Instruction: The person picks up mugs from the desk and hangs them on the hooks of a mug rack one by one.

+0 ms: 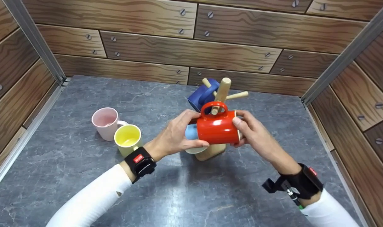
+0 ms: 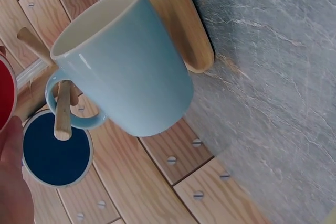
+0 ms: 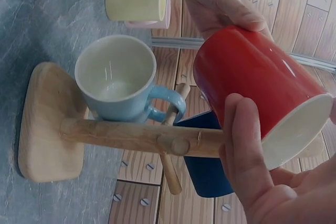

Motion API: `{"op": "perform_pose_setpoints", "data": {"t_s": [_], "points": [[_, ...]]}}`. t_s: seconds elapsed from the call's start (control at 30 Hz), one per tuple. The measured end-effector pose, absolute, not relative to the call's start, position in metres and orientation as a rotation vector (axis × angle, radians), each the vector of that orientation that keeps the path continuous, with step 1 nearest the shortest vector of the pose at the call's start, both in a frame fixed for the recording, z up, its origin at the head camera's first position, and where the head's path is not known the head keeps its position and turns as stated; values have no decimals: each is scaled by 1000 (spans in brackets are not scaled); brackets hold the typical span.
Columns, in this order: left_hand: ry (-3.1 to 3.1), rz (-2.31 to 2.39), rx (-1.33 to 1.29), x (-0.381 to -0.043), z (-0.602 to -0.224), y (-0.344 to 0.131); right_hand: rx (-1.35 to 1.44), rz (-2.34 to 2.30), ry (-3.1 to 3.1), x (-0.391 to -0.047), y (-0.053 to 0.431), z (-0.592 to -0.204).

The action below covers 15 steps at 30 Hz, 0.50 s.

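A red mug point(image 1: 218, 130) lies on its side in mid-air in front of the wooden mug tree point(image 1: 223, 90). My left hand point(image 1: 175, 134) grips its base end between thumb and fingers. At the rim end, my right hand point(image 1: 254, 132) pinches it, thumb over the edge. The handle points up, and a peg tip point(image 1: 214, 110) shows through its loop in the head view. Below and behind, a light blue mug point(image 2: 126, 66) hangs by its handle on a peg, largely hidden in the head view. A dark blue mug point(image 1: 202, 94) hangs on a rear peg.
To the left, a pink mug point(image 1: 105, 123) and a yellow mug point(image 1: 127, 137) stand upright close together on the grey tabletop point(image 1: 166, 195). One peg point(image 1: 238, 95) sticks out bare to the right. Wood-patterned walls point(image 1: 147, 47) enclose the back and sides.
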<state>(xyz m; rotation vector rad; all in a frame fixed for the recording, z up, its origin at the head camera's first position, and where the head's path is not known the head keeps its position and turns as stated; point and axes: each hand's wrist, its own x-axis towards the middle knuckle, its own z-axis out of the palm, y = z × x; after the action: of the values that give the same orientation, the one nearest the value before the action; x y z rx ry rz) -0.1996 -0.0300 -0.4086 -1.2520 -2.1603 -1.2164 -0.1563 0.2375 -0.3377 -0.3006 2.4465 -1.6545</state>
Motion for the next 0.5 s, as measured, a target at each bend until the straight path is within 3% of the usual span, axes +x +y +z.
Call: {"op": "perform_pose_setpoints", "data": {"t_s": [0.5], "points": [[-2267, -1083, -1174, -201, -413, -25, -308, -1488, 2512, -165, 245, -344]]}}
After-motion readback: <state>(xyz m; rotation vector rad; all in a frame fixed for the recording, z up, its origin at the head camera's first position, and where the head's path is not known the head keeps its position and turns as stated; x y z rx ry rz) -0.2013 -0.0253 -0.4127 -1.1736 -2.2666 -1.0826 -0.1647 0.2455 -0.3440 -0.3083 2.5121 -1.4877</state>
